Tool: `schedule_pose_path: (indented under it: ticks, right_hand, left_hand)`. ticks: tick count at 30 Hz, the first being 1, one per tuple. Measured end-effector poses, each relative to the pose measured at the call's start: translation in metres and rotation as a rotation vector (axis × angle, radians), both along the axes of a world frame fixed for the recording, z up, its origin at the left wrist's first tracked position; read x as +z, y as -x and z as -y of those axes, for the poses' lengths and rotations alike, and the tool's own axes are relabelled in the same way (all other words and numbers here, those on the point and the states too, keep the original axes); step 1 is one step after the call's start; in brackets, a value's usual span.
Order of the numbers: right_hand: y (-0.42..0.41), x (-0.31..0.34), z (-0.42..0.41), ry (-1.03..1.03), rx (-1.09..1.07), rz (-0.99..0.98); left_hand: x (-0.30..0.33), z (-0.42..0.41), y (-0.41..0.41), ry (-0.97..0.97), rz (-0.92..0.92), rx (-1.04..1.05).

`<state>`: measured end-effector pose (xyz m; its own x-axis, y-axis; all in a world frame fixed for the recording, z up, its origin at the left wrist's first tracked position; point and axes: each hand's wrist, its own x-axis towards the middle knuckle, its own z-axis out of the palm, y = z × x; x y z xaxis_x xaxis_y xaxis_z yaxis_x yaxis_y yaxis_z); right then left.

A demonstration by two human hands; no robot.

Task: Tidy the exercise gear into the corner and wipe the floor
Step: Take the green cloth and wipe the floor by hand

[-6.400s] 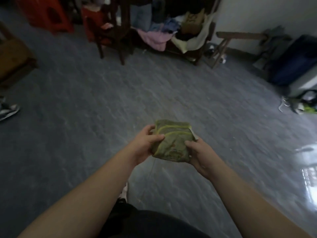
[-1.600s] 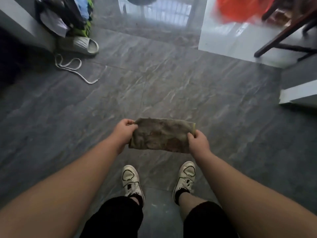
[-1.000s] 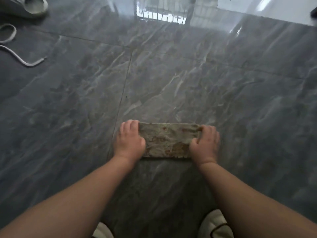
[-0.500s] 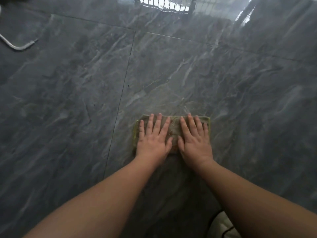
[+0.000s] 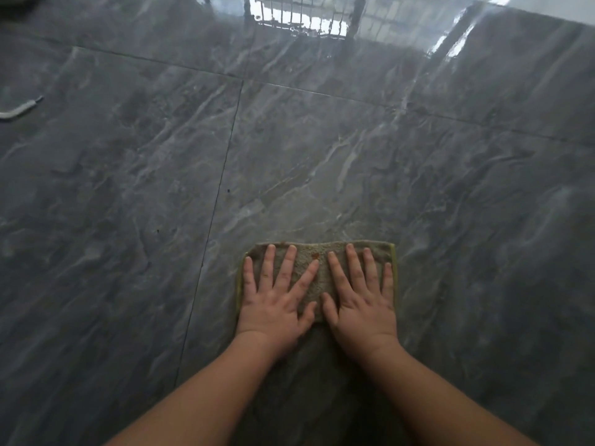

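Grey marble-patterned tile makes up the floor [image 5: 322, 156], glossy enough to throw back a barred window reflection [image 5: 299, 14] well beyond the fingertips. Flat on it lies a folded olive-green cloth [image 5: 322, 278] with a yellow-green edge, marked with a few rusty orange spots near its far edge.

Both hands lie palm-down on the cloth, side by side, thumbs nearly meeting over its middle. The left hand [image 5: 277, 300] has its fingers straight and fanned, the little finger reaching close to the cloth's left border. The right hand [image 5: 363, 304] is spread the same way, its little finger just inside the yellow-green strip on the right. Neither grip closes on anything: the fingers are fully extended and simply press the fabric against the tile. The heels of both palms sit at the cloth's near edge, with bare forearms running back toward the person.

A grout line [image 5: 209, 246] runs just left of the left hand. Far off to the left, a white cord end [image 5: 19, 109] lies on the tile, well apart from the cloth.
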<state>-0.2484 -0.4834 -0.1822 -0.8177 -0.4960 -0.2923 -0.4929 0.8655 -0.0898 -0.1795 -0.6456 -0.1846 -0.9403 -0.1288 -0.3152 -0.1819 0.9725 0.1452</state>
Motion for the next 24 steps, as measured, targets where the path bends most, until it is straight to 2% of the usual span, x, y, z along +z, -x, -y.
schedule_pose_path:
  ticks: [13,24]
  right_hand:
    - [0.077,-0.002,0.039,-0.035,-0.046,0.009]
    - [0.198,0.006,0.092,-0.018,-0.090,0.063]
  left_hand:
    - [0.011,0.039,0.097,0.019,0.109,-0.028]
    - [0.013,0.080,0.216,0.017,0.099,0.008]
